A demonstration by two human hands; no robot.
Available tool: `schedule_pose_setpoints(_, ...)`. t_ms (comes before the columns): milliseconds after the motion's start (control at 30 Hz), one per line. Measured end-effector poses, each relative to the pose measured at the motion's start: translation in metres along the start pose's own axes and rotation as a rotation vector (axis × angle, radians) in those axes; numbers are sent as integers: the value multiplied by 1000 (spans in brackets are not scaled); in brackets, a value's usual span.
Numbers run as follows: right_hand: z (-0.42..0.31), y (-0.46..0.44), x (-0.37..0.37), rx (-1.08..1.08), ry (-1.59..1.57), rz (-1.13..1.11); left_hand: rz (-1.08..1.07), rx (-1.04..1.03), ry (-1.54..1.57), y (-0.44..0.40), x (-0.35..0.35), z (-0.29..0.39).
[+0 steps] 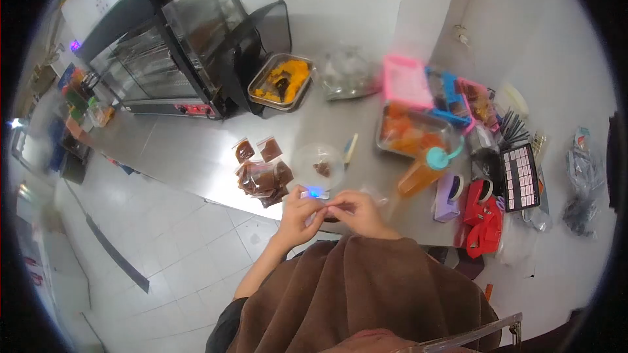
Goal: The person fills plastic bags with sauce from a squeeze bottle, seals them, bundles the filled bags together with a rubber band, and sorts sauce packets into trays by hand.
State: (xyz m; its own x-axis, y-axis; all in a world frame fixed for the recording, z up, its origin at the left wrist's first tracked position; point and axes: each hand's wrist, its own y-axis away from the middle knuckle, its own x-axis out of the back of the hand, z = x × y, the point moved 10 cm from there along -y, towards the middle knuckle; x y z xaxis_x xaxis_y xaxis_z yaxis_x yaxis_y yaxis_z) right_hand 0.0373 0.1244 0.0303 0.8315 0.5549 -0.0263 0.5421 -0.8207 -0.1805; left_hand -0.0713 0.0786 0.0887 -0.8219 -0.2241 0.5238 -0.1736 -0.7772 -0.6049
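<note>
My left hand (303, 218) and my right hand (360, 214) meet at the table's near edge, fingertips pinched together. A small plastic bag (332, 219) seems to be between them, with a brown patch showing below the fingers; most of it is hidden. A white strip with a blue glow (314, 194) lies against my left fingers. Just beyond stands a round translucent tub (319, 157) with a dark brown paste (322, 169) in it. To the left is a pile of small clear bags filled with brown sauce (263, 176).
A glass display warmer (176, 46) stands back left, beside a tray of yellow food (282, 83). On the right are a tray of orange packets (409, 134), an orange bottle with a turquoise lid (422, 173), tape dispensers (479, 212) and a calculator-like keypad (521, 176).
</note>
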Motion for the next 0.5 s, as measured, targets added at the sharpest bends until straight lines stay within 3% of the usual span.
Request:
schedule_pose_setpoints(133, 10, -13, -25, 25, 285, -125, 56, 2, -111, 17, 22, -7)
schedule_pose_setpoints(333, 30, -38, -29, -113, 259, -110, 173, 107, -129, 39, 59, -47)
schedule_pose_setpoints(433, 61, -55, -21, -153, 196, -31, 212, 148, -136, 47, 66, -71)
schedule_pose_setpoints(500, 75, -71, 7, -140, 357, 115, 323, 304, -43, 64, 76, -112)
